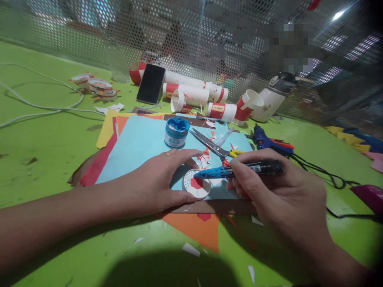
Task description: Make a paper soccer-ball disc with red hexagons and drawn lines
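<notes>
My left hand (167, 175) grips the rim of a round white paper disc (205, 191) between thumb and fingers. A red hexagon sits in the disc's middle, and blue dots cover its upper left part. In my right hand (278, 187) is a black marker (263, 167) whose front half is smeared with blue paint; its tip touches or hovers just over the disc. Just behind the disc stands an open jar of blue paint (176, 135). Scissors with yellow handles (214, 145) lie between the jar and my right hand, among paper scraps.
Light blue paper sheets (134, 143) lie under the work. Behind them are a phone (151, 84), several paper cups (221, 111) and a white jug (267, 101). A blue glue gun (263, 139) with a black cord lies right. Disc-shaped paper crafts (101, 88) and a white cable (44, 107) lie left.
</notes>
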A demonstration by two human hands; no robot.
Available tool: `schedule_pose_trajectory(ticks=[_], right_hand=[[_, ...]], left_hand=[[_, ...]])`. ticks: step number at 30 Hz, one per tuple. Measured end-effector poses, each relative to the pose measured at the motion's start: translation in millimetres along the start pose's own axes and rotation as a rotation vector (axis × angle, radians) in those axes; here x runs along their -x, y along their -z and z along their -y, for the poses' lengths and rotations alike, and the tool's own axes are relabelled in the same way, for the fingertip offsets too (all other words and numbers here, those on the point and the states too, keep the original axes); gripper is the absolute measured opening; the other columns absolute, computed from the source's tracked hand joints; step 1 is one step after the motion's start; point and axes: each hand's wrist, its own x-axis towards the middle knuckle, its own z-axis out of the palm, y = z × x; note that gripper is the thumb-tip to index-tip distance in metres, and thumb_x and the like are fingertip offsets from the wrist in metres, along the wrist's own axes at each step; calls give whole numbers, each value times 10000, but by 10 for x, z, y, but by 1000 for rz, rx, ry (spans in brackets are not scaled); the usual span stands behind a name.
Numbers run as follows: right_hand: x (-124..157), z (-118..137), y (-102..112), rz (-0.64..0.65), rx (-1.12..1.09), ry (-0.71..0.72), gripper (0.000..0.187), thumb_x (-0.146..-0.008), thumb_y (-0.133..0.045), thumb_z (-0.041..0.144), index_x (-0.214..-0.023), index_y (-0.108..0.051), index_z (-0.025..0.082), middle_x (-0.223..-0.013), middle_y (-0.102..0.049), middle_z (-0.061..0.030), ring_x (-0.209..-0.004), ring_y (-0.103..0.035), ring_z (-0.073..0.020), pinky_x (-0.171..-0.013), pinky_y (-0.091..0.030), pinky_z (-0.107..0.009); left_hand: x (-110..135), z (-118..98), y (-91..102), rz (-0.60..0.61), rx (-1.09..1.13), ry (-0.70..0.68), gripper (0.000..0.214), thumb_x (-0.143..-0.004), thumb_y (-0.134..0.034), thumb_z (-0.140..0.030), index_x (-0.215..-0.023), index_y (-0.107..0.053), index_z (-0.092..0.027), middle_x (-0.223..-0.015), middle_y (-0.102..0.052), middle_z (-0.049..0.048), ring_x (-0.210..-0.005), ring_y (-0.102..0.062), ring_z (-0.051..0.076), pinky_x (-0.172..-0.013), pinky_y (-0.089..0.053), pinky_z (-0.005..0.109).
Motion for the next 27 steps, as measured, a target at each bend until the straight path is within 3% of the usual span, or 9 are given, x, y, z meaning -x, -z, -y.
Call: schedule_pose_trajectory(ticks=[9, 17, 27], right_hand=[[13, -9, -4, 8, 27, 5, 81, -845, -653, 261, -795, -654, 197, -645, -659, 36, -494, -588, -74, -503, -466, -202], [9, 31, 44, 51, 102, 105, 20, -825, -657, 217, -831, -646, 201, -680, -667, 34, -550, -610, -92, -576, -494, -209], [-12, 87, 129, 173, 167, 183, 18, -832, -636, 215, -848, -636, 222, -741, -706, 10, -631, -660, -142, -587, -535, -226]], left_hand=[[-3, 3, 2, -2, -13, -8, 588, -762, -701, -397, -1296, -485, -277, -1260, -616, 8, -1102, -588, 201, -888, -448, 290], [-6, -18, 9, 13, -15, 51, 615, -745, -709, -365, -1305, -484, -244, -1269, -615, 39, -1122, -583, 233, -904, -455, 331], [-1, -39, 15, 22, 15, 62, 619, -747, -708, -328, -1317, -482, -242, -1300, -601, 47, -1156, -573, 239, -978, -438, 350]])
